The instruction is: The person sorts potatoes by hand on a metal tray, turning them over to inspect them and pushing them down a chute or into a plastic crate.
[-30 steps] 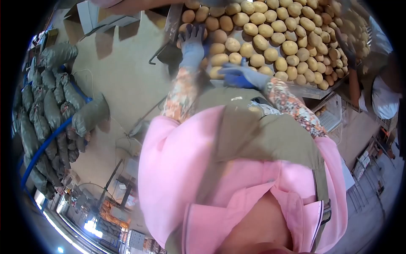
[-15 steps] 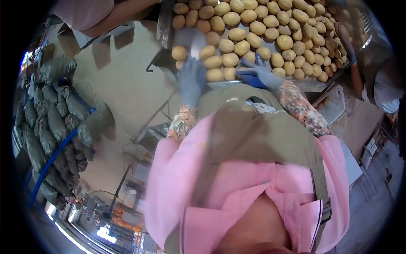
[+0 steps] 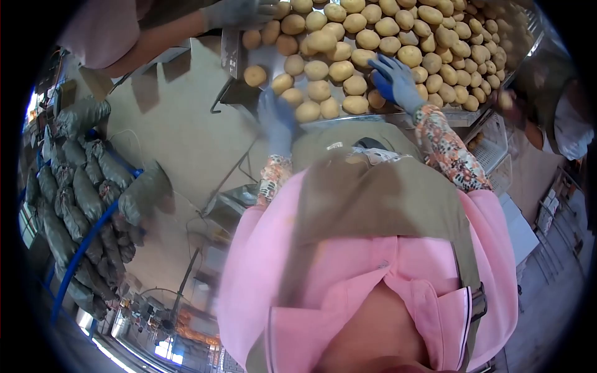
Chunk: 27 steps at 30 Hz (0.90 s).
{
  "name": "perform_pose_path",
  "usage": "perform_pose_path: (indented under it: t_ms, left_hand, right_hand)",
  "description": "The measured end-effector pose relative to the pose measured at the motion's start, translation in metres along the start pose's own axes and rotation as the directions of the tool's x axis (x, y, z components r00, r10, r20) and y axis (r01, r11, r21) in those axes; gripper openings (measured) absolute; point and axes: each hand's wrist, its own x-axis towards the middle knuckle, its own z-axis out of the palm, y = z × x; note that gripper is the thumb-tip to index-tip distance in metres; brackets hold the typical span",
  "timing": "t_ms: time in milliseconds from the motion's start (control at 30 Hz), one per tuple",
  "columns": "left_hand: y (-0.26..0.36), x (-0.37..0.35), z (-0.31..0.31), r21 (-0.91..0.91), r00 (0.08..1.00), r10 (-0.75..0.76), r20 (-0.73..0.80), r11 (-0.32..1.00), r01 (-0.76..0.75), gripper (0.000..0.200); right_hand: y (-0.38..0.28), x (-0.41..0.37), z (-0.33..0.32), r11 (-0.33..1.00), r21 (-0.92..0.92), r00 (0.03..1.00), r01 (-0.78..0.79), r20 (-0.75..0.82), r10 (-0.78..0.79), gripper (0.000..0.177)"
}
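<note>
Many round yellow-brown potatoes [image 3: 341, 71] lie spread on a metal table [image 3: 398, 117] with a raised edge. My left hand [image 3: 277, 118], in a grey-blue glove, is at the table's near left corner beside the potatoes; motion smears its fingers. My right hand [image 3: 397, 82], gloved in grey and blue, rests over the potatoes near the front edge with its fingers spread and nothing held in it. A single potato [image 3: 255, 76] lies apart just above my left hand.
A co-worker's gloved hand [image 3: 241, 12] reaches in at the top left. Another person [image 3: 563, 118] stands at the right. Filled dark green bags [image 3: 81, 186] are stacked at the left by a blue rail [image 3: 81, 258]. A white crate [image 3: 491, 146] sits below the table's right side.
My right hand has moved up and right over the potatoes, its fingers spread. The co-worker's gloved hand has come into view at the top left. Some potatoes near the front have shifted.
</note>
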Motion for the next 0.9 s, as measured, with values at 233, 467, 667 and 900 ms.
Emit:
perform_pose_path:
  t_ms: [233,467,667,900]
  left_hand:
    - [0.043,0.053,0.028,0.132,0.994,0.109,0.033,0.985,-0.112,0.059]
    - [0.033,0.052,0.033,0.380,0.948,0.062,0.312,0.906,-0.184,0.075]
    - [-0.001,0.008,0.001,0.362,0.975,0.030,0.219,0.926,-0.110,0.052]
    - [0.034,0.012,-0.012,0.446,0.997,0.073,0.000,0.893,-0.065,0.055]
  right_hand:
    - [-0.065,-0.012,0.030,0.887,0.432,0.764,-0.166,0.625,-0.161,0.036]
    - [-0.102,0.004,-0.003,0.572,0.626,0.692,-0.529,0.709,-0.136,0.040]
    - [0.060,-0.027,0.016,0.943,0.315,0.987,-0.103,-0.084,0.136,0.041]
    - [-0.029,-0.002,0.029,0.996,-0.007,0.968,-0.086,0.237,0.085,0.039]
